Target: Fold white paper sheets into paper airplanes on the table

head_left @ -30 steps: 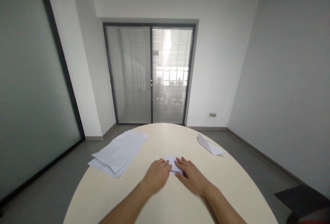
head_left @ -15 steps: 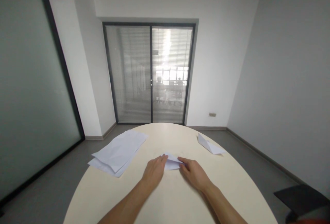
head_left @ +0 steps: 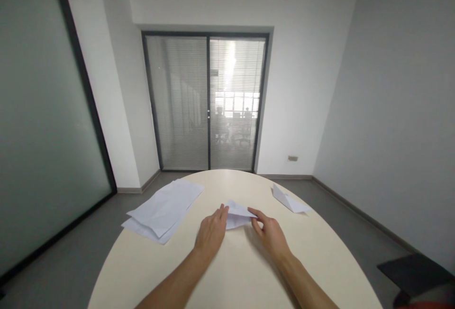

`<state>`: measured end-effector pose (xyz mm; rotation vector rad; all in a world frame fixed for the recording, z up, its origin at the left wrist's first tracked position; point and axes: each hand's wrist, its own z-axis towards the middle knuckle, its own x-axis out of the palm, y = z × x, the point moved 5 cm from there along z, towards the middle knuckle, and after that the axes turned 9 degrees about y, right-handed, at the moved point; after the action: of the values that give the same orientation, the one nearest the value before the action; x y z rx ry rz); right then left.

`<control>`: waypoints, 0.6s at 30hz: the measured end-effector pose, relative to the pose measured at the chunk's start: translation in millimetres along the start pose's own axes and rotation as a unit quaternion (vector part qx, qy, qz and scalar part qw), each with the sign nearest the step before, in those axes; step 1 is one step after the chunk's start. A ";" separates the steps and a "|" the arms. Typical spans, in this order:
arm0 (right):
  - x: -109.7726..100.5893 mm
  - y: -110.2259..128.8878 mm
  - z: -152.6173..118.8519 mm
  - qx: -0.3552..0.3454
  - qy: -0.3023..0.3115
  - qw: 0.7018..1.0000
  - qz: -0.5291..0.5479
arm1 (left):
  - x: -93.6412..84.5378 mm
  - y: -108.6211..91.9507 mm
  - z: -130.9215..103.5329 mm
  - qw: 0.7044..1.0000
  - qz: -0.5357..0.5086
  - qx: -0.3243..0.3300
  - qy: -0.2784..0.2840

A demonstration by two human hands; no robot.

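A small folded sheet of white paper (head_left: 237,215) is between my hands, near the middle of the table. My left hand (head_left: 212,227) has its fingers closed along the paper's left edge, the fingertips partly hiding it. On the other side, my right hand (head_left: 269,233) pinches the right corner between thumb and index finger. The paper's upper layer stands slightly apart from the lower one. Farther right lies a folded white paper piece (head_left: 289,202), touched by neither hand.
A loose stack of white sheets (head_left: 163,209) lies on the left of the round, pale table (head_left: 227,183). A dark chair (head_left: 415,273) stands beyond the table's right edge. At the back is a glass door (head_left: 206,100) with blinds.
Both hands have moved slightly away from me with the folded paper. Its upper layer now looks more raised. The stack and the other folded piece have stayed put.
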<state>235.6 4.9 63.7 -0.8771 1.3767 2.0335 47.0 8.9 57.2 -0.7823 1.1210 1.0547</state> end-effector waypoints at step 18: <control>9.0 13.2 -0.5 -0.130 -0.071 0.982 0.115 | -0.6 -2.1 -3.3 0.970 -0.223 0.039 -0.088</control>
<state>220.3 0.5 64.6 -0.6866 1.1990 2.4424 47.9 5.1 56.8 -0.8125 0.7809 0.6815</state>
